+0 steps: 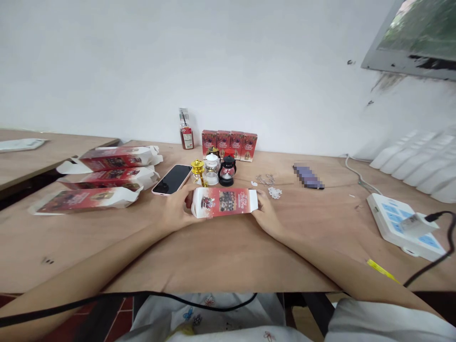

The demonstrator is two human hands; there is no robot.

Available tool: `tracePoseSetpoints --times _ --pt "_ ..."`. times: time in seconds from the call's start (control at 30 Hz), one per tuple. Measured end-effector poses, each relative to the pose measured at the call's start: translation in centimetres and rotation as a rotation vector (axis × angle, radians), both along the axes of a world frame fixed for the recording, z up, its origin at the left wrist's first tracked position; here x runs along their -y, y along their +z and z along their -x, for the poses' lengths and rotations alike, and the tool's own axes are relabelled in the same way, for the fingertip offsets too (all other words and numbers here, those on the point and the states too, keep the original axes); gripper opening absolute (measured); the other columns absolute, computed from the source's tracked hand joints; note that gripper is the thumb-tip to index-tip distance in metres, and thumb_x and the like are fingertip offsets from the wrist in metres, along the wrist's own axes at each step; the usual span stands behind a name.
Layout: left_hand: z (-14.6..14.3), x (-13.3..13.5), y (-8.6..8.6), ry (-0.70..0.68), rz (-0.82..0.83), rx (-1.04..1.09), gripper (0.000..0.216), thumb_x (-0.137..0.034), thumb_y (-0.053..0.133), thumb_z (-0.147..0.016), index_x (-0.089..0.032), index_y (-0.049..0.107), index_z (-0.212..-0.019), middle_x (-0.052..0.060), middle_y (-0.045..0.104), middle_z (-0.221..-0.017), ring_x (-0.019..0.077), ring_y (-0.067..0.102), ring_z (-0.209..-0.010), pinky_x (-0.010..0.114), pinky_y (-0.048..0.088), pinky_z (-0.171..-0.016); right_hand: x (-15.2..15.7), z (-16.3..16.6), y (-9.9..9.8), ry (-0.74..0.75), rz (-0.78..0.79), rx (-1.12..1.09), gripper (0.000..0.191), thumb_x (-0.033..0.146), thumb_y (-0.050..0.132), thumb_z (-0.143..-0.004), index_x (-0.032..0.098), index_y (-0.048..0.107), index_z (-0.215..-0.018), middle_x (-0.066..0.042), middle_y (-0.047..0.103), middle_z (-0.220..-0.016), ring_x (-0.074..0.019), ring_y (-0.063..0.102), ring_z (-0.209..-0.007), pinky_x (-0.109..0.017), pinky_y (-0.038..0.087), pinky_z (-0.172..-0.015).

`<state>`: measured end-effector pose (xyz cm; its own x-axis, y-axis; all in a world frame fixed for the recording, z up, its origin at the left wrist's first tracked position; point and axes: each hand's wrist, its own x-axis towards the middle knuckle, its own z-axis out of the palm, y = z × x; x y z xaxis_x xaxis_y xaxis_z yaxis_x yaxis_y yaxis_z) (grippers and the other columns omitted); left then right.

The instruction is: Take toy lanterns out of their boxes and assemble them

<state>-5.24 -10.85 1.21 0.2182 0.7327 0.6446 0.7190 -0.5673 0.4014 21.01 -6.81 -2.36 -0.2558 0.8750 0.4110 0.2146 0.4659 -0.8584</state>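
Observation:
A red and white printed carton [224, 202] lies lengthwise between my two hands, just above the wooden table [221, 256]. My left hand [180, 209] grips its left end, fingers wrapped around it. My right hand [265, 213] holds the right end the same way. Just behind the carton stand three small lantern ornaments: a gold one [198, 171], a white one [211, 169] and a black one [227, 170]. A phone in a pink case [173, 179] lies face up to their left.
Three flattened red cartons [107, 178] lie at the left. A row of small red boxes [230, 145] and a small bottle [186, 134] stand by the wall. Small metal and white bits [269, 183] lie to the right, with a white power strip [404, 225] and cable further right.

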Motion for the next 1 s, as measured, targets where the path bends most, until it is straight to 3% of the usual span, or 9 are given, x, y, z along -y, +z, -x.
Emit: tracePoseSetpoints --times 0.17,0.27,0.4,0.6,1.0 --pt "0.0 0.1 0.0 0.05 -0.104 -0.001 0.061 -0.053 0.067 -0.065 -0.017 0.053 -0.111 0.002 0.061 -0.074 0.0202 0.058 -0.07 0.033 0.044 -0.068 0.3 0.8 0.3 0.098 0.2 -0.274 0.027 0.032 0.069 -0.068 0.024 0.069 -0.094 -0.002 0.07 -0.101 -0.0239 0.062 -0.101 -0.042 0.046 -0.095" --pt "0.2 -0.2 0.0 -0.036 -0.145 -0.073 0.054 -0.049 0.064 -0.069 -0.018 0.053 -0.112 0.001 0.062 -0.073 0.019 0.056 -0.065 0.034 0.041 -0.068 0.6 1.1 0.5 0.147 0.291 -0.366 0.024 0.034 0.074 -0.063 0.024 0.071 -0.085 -0.001 0.073 -0.09 -0.0235 0.066 -0.092 -0.043 0.049 -0.09" --pt "0.4 -0.7 -0.3 -0.105 -0.233 -0.1 0.05 -0.045 0.063 -0.07 -0.02 0.053 -0.113 0.002 0.062 -0.076 0.0191 0.055 -0.067 0.035 0.037 -0.068 0.8 1.2 0.6 0.156 0.281 -0.441 0.026 0.03 0.077 -0.059 0.024 0.071 -0.084 -0.001 0.073 -0.091 -0.0227 0.065 -0.096 -0.04 0.051 -0.089" --pt "0.6 -1.0 -0.3 -0.023 -0.269 -0.225 0.051 -0.047 0.062 -0.07 -0.019 0.055 -0.112 0.001 0.059 -0.073 0.0188 0.053 -0.068 0.035 0.031 -0.072 0.6 1.3 0.2 0.156 0.308 -0.522 0.033 0.027 0.079 -0.057 0.025 0.069 -0.088 -0.001 0.073 -0.095 -0.0228 0.064 -0.099 -0.04 0.052 -0.087" --pt "0.5 -0.7 -0.3 -0.058 -0.439 -0.451 0.049 -0.043 0.056 -0.08 -0.016 0.049 -0.12 0.007 0.062 -0.079 0.0221 0.055 -0.076 0.035 0.028 -0.073 0.5 1.3 0.3 0.083 0.194 -0.546 0.017 0.023 0.07 -0.066 0.024 0.069 -0.083 0.0 0.072 -0.093 -0.021 0.065 -0.092 -0.037 0.051 -0.085"
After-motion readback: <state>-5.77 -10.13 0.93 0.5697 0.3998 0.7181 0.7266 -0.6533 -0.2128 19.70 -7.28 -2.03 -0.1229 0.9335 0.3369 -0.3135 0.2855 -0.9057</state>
